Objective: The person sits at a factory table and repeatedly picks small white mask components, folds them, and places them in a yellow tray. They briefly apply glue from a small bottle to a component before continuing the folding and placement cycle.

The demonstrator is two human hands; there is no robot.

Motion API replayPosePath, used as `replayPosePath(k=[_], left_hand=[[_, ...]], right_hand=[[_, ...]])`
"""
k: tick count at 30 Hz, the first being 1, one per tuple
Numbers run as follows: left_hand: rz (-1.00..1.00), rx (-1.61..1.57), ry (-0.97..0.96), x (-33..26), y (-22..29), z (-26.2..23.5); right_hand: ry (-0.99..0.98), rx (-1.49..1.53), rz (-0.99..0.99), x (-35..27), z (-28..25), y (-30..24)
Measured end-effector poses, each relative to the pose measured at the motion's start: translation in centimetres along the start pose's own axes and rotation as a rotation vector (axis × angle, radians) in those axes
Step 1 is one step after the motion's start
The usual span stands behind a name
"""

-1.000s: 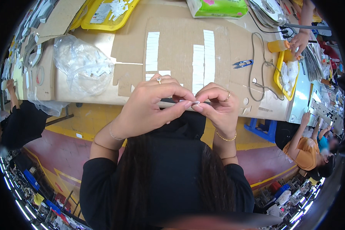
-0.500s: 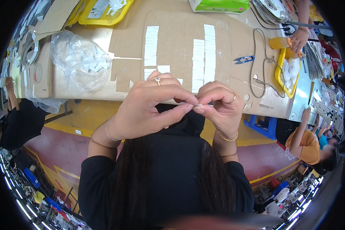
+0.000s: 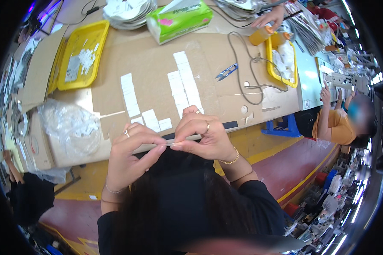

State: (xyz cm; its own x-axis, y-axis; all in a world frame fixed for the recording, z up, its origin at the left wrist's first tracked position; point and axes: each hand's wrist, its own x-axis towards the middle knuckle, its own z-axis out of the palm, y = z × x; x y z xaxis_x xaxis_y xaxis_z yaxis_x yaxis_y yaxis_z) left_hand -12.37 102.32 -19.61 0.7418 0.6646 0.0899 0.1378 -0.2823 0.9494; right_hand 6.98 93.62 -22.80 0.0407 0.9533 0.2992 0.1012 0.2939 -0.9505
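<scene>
My left hand and my right hand meet above the table's near edge. Thumb and forefinger of each pinch one end of a small white strip, mostly covered by the fingertips. Beyond my hands, small white rectangular pieces lie in columns on a flat brown cardboard sheet: a left column, and two columns side by side farther right. A few loose white pieces sit just past my fingers.
A yellow tray of white pieces and a clear plastic bag are at left. Farther back stands a green tissue pack. At right are blue thread snips, a grey cord, and a yellow basket near another person's hand.
The view has swung, so the table shows farther back and appears tilted. Both hands keep their pinch on the strip and now appear lower and farther left in the picture.
</scene>
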Motion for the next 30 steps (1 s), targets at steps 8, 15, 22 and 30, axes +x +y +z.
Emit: replayPosePath(k=[8,15,22,30], left_hand=[[-0.061,-0.006,0.013,-0.1,-0.7,0.5],[-0.108,-0.085,0.046,0.3,-1.5,0.6],[-0.126,-0.057,0.028,0.5,-1.5,0.5],[-0.154,-0.055,0.091,0.4,-1.8,-0.1]], right_hand=[[-0.037,-0.038,0.037,0.1,-0.3,0.0],[0.481,-0.463,0.005,1.4,-10.8,4.5],[0.984,-1.547,0.372,9.8,-31.1,13.0],[0.888,-0.896,0.189,8.3,-29.8,13.0]])
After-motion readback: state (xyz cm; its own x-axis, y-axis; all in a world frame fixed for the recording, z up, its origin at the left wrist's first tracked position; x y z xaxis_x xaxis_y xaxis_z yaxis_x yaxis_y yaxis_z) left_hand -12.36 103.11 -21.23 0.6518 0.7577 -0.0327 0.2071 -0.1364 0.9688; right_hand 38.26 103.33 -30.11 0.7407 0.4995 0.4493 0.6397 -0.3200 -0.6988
